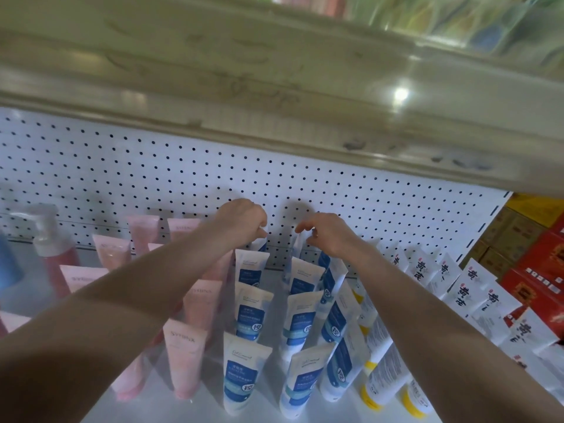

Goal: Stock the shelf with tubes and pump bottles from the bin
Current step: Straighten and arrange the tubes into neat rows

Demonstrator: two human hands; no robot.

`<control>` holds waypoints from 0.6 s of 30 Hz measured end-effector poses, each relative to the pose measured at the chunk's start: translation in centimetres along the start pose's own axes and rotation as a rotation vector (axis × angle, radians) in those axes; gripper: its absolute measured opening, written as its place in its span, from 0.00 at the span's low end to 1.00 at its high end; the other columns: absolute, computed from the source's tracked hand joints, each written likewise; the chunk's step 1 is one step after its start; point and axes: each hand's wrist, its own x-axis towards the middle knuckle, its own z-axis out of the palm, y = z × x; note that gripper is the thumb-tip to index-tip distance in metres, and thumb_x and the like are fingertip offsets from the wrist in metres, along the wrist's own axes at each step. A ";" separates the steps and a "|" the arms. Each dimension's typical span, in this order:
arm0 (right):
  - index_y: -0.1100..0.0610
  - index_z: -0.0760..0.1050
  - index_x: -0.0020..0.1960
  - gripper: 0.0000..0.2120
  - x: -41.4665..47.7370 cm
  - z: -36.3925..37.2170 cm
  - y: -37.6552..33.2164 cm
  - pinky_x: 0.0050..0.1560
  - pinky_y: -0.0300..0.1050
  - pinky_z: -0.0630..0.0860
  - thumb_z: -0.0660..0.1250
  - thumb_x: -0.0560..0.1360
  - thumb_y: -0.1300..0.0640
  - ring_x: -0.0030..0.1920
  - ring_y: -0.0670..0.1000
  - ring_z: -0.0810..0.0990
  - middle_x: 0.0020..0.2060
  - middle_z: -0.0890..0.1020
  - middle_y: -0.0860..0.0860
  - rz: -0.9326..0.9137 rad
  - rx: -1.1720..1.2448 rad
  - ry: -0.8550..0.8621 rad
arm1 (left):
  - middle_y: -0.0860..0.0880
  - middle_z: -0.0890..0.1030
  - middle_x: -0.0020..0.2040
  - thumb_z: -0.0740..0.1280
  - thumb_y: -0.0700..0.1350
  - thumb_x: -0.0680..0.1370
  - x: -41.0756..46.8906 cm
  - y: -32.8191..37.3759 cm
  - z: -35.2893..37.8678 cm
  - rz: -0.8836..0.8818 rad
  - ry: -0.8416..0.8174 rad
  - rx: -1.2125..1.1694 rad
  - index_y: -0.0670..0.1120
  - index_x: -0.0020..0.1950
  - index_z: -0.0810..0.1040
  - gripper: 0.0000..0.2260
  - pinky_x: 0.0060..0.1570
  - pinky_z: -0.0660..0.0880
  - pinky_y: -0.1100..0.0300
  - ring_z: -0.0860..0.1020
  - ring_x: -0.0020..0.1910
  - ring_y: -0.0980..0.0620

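Note:
Both arms reach to the back of the white shelf (pixel 268 415). My left hand (pixel 242 221) pinches the top edge of a white-and-blue tube (pixel 262 243) at the rear of one row. My right hand (pixel 325 233) pinches the top of another white-and-blue tube (pixel 297 242) at the rear of the neighbouring row. Both tubes stand upright against the pegboard (pixel 152 178). In front of them stand rows of matching blue tubes (pixel 245 370). The bin is out of view.
Pink tubes (pixel 183 358) fill the left side, with a pink pump bottle (pixel 53 239) behind them. Yellow-capped tubes (pixel 381 383) and white tubes with black characters (pixel 476 288) stand to the right. Red and yellow cartons (pixel 540 270) sit beyond the shelf end. An upper shelf (pixel 274 96) overhangs.

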 end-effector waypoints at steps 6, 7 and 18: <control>0.51 0.81 0.58 0.12 0.7 0.7 0.2 0.54 0.45 0.73 0.71 0.75 0.57 0.53 0.52 0.78 0.58 0.78 0.51 -0.005 0.011 0.022 | 0.47 0.71 0.37 0.67 0.43 0.78 0.7 0.1 0.5 -0.018 -0.020 0.022 0.44 0.39 0.73 0.08 0.37 0.67 0.57 0.73 0.43 0.44; 0.51 0.81 0.57 0.11 0.7 0.8 0.3 0.53 0.44 0.72 0.71 0.75 0.57 0.53 0.52 0.78 0.57 0.78 0.50 -0.006 0.010 0.036 | 0.46 0.73 0.39 0.67 0.41 0.77 0.8 0.0 0.6 -0.013 -0.012 0.024 0.44 0.41 0.75 0.05 0.37 0.67 0.56 0.73 0.44 0.44; 0.51 0.81 0.50 0.06 1.1 1.5 0.3 0.44 0.40 0.70 0.70 0.76 0.51 0.46 0.49 0.78 0.47 0.82 0.49 0.056 0.005 0.095 | 0.52 0.83 0.48 0.65 0.33 0.76 1.2 -1.1 2.0 0.007 0.048 -0.103 0.49 0.57 0.80 0.15 0.43 0.72 0.61 0.75 0.47 0.55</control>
